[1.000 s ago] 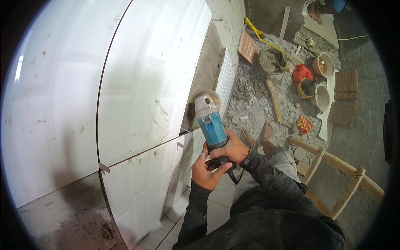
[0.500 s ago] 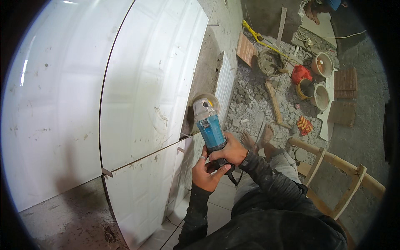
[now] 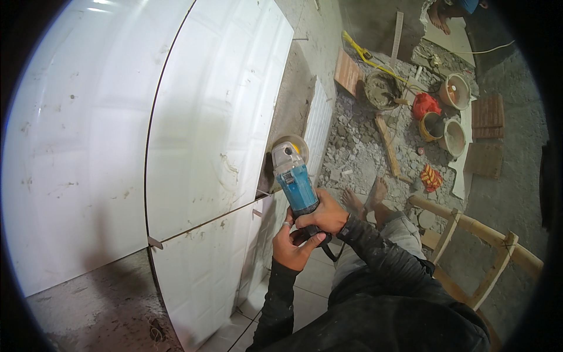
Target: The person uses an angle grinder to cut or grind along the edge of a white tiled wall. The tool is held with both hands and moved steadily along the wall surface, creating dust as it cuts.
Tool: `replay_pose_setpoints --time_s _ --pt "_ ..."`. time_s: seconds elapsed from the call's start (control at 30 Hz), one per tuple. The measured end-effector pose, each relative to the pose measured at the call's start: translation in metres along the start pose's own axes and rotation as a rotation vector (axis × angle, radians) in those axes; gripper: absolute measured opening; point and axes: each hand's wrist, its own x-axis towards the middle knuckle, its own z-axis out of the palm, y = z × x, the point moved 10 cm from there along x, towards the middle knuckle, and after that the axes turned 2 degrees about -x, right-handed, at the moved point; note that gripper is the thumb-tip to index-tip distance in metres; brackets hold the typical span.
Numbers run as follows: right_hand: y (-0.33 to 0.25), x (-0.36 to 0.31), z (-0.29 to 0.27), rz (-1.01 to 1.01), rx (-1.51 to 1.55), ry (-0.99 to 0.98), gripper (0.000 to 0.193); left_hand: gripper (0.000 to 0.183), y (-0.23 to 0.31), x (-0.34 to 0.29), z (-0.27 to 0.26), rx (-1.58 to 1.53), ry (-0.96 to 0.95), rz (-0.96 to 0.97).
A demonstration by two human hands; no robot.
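Note:
My two hands hold a blue angle grinder (image 3: pixel 297 186) with a silver head, its disc near the edge of a white wall tile. My right hand (image 3: pixel 327 214) wraps round the body from the right. Lower down, my left hand (image 3: pixel 291 246) grips the black rear end, its fingers and thumb closed on it. A large glossy white tile (image 3: pixel 211 129) stands on the wall to the left of the grinder. Behind the disc is a strip of bare cement (image 3: pixel 289 97), and a ribbed white tile (image 3: pixel 318 123) lies just right of it. Part of the disc is hidden behind the grinder head.
Rubble (image 3: pixel 358 141) covers the floor, with a wooden stick (image 3: pixel 387 146) on it. Several buckets, among them a mortar bucket (image 3: pixel 382 89), stand beyond. A wooden ladder (image 3: pixel 463 220) lies at right. At the far top another person's feet (image 3: pixel 438 19) show. Small wedges (image 3: pixel 155 242) sit in the tile joints.
The view has shifted slightly, moving the scene a little to the right. My hands keep the same hold on the grinder, and its head stays by the tile edge.

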Motion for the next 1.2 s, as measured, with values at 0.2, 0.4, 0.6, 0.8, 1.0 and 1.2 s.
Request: replay_pose_setpoints --time_s 0.2,0.4,0.6,0.8,1.0,1.2 --pt "-0.004 -0.002 -0.002 -0.021 -0.011 0.015 0.040 0.100 -0.002 0.001 0.000 0.069 -0.011 0.003" --pt "-0.007 -0.003 -0.024 -0.057 -0.040 0.052 0.041 0.103 0.007 0.012 0.021 0.009 -0.060 0.044" --pt "-0.036 0.012 -0.061 -0.087 -0.019 0.114 0.039 0.102 0.019 0.053 0.044 -0.012 -0.091 0.054" --pt "-0.070 0.039 -0.094 -0.168 -0.029 0.155 0.036 0.101 0.038 0.103 0.059 -0.079 -0.130 0.144" --pt "-0.097 0.060 -0.113 -0.208 -0.020 0.151 0.033 0.098 0.058 0.141 0.063 0.043 -0.131 0.217" --pt "-0.113 0.073 -0.118 -0.231 0.012 0.120 0.030 0.098 0.067 0.161 0.064 0.046 -0.132 0.251"
